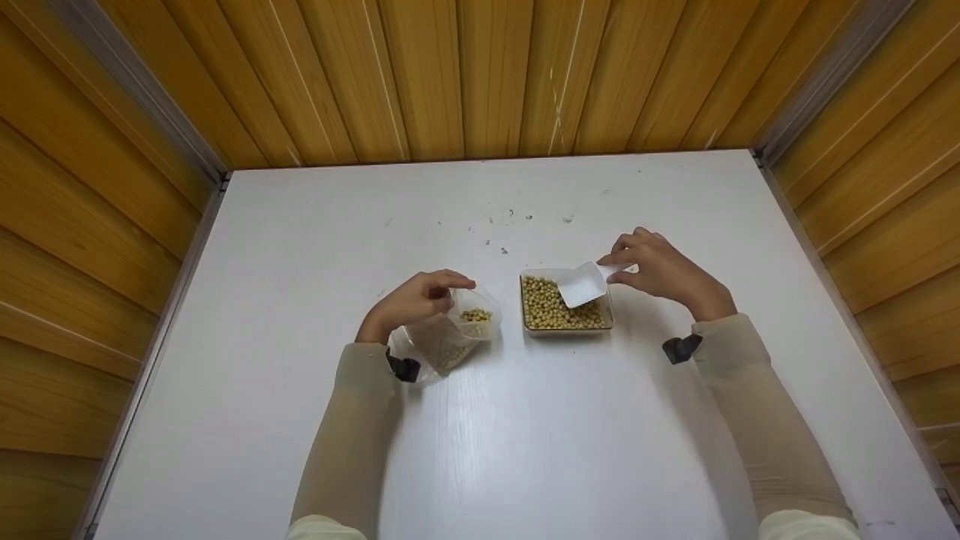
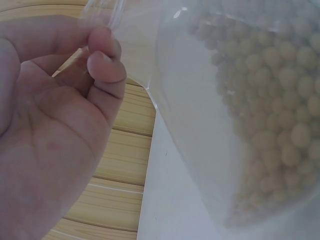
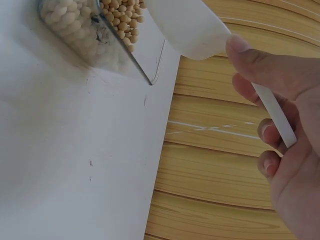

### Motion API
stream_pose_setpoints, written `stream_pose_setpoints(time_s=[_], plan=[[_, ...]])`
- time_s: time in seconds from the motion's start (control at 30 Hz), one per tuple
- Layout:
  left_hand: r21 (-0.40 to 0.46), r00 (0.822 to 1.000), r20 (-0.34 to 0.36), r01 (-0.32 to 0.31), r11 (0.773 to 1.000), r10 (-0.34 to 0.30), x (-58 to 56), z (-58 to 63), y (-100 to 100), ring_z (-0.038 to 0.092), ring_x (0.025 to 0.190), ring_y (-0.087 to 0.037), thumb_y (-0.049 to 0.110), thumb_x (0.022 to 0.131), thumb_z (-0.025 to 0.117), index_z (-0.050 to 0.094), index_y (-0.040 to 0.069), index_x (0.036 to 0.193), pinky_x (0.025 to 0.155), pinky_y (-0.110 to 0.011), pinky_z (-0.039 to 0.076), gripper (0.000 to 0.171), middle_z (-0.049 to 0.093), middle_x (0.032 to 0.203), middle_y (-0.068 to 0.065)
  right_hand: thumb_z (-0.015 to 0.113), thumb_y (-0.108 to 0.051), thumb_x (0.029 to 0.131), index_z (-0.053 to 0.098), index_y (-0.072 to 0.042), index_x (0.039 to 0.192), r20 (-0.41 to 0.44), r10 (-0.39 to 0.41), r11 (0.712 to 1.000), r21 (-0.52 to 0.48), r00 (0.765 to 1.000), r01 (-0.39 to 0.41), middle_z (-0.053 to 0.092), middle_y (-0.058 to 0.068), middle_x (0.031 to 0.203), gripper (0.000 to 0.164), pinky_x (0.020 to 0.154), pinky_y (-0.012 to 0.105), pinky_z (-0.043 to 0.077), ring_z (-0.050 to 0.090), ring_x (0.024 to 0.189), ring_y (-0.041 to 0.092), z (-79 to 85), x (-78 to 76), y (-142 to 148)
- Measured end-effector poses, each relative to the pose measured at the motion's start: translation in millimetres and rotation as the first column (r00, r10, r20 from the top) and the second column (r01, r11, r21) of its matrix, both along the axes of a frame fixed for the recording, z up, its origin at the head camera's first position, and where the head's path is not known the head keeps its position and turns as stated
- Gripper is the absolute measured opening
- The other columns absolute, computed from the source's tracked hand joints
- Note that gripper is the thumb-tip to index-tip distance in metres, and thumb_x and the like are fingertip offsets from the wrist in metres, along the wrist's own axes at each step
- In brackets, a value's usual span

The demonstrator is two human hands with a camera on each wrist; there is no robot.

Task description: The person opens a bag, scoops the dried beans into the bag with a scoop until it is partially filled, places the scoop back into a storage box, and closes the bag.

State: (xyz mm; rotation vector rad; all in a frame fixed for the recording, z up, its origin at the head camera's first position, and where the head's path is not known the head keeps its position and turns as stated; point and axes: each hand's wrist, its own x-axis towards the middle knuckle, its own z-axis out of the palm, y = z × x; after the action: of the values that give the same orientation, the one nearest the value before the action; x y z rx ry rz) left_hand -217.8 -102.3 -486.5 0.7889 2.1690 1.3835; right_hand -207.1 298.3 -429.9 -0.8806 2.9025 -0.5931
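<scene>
My left hand (image 1: 418,300) pinches the upper edge of a clear plastic bag (image 1: 439,341) between curled fingers and thumb. Soybeans (image 2: 280,100) fill part of the bag, whose mouth gapes toward the right. In my right hand (image 1: 660,270) is the handle of a white plastic scoop (image 1: 583,285), held over a clear rectangular container (image 1: 566,332). Soybeans (image 1: 551,304) lie nearly up to the container's rim. The right wrist view shows the thumb on top of the scoop's handle (image 3: 274,115) and fingers curled beneath it.
A white table (image 1: 480,450) bears everything, with small dark marks (image 1: 504,250) behind the container. Wood-patterned panels (image 1: 480,82) enclose its back, left and right sides. A black strap mount (image 1: 681,349) sits on each wrist.
</scene>
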Motion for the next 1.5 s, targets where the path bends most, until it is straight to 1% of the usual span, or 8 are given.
stream_pose_setpoints(time_s=[0.2,0.43,0.77,1.07,1.17,1.2,1.43,1.5], plan=[[-0.009,1.0,-0.014,0.006,1.0,-0.006,0.5,1.2,0.0,0.044,0.088,-0.019,-0.002,0.092,0.05,0.06,0.005,0.13,0.079,-0.03,0.039,0.04,0.054,0.137,-0.012,0.077,-0.009,0.079,0.074,-0.005,0.106,-0.025,0.002,1.0,0.026,1.0,-0.001,0.067,0.009,0.097,0.028,0.072,0.034,0.032,0.046,0.084,0.022,0.3,2.3,4.5],[-0.011,0.999,-0.034,0.006,1.0,-0.007,1.2,0.7,-0.1,0.046,0.087,-0.017,-0.001,0.092,0.049,0.06,0.006,0.13,0.077,-0.029,0.04,0.04,0.055,0.136,-0.012,0.077,-0.007,0.078,0.074,-0.002,0.103,-0.032,0.009,0.998,0.066,0.999,-0.007,0.066,0.01,0.096,0.026,0.078,0.039,0.042,0.05,0.089,0.024,4.5,4.8,3.1],[-0.042,1.0,-0.021,-0.008,0.999,0.007,2.7,1.8,1.3,0.041,0.08,-0.019,-0.002,0.093,0.048,0.056,0.002,0.133,0.073,-0.032,0.036,0.041,0.051,0.14,-0.015,0.079,-0.009,0.076,0.076,-0.006,0.098,-0.16,0.062,0.985,0.17,0.985,-0.034,0.068,0.008,0.092,0.022,0.072,0.038,0.042,0.055,0.086,0.025,5.4,6.0,-3.8],[-0.032,1.0,-0.021,0.013,0.999,-0.014,17.0,33.9,5.7,0.041,0.079,-0.019,-0.006,0.092,0.047,0.055,-0.005,0.131,0.074,-0.031,0.035,0.04,0.051,0.137,-0.022,0.079,-0.006,0.076,0.076,-0.005,0.096,-0.226,0.074,0.956,0.293,0.971,-0.004,0.065,0.011,0.09,0.02,0.069,0.037,0.044,0.054,0.082,0.027,14.1,13.6,-18.8],[-0.021,1.0,-0.018,0.016,1.0,-0.016,17.8,35.7,5.8,0.04,0.08,-0.019,-0.006,0.091,0.047,0.055,-0.007,0.131,0.074,-0.031,0.035,0.04,0.051,0.137,-0.023,0.079,-0.005,0.075,0.077,-0.004,0.094,-0.24,0.065,0.944,0.331,0.969,0.018,0.065,0.011,0.089,0.019,0.066,0.035,0.041,0.052,0.079,0.026,18.3,16.4,-25.2],[-0.017,1.0,-0.017,0.017,1.0,-0.018,17.8,35.6,5.7,0.04,0.08,-0.019,-0.007,0.091,0.047,0.054,-0.007,0.131,0.075,-0.031,0.035,0.04,0.051,0.137,-0.023,0.08,-0.005,0.074,0.077,-0.003,0.093,-0.241,0.061,0.939,0.342,0.968,0.026,0.065,0.011,0.088,0.019,0.065,0.034,0.04,0.052,0.077,0.026,19.4,17.1,-27.4],[-0.02,1.0,-0.028,-0.002,1.0,0.002,2.2,1.5,2.9,0.042,0.084,-0.021,-0.004,0.092,0.049,0.057,0.0,0.131,0.075,-0.033,0.036,0.041,0.053,0.138,-0.017,0.08,-0.009,0.075,0.077,-0.003,0.089,-0.26,0.024,0.907,0.413,0.965,0.088,0.064,0.011,0.082,0.015,0.059,0.033,0.039,0.046,0.067,0.023,15.2,20.3,-42.3],[-0.026,1.0,-0.02,-0.012,1.0,0.011,3.1,1.4,3.0,0.043,0.084,-0.02,-0.003,0.092,0.05,0.058,0.003,0.131,0.076,-0.033,0.036,0.04,0.054,0.137,-0.013,0.079,-0.009,0.076,0.077,-0.002,0.087,-0.25,0.016,0.905,0.414,0.968,0.092,0.064,0.012,0.08,0.014,0.06,0.033,0.041,0.045,0.066,0.023,12.8,20.9,-44.4]])
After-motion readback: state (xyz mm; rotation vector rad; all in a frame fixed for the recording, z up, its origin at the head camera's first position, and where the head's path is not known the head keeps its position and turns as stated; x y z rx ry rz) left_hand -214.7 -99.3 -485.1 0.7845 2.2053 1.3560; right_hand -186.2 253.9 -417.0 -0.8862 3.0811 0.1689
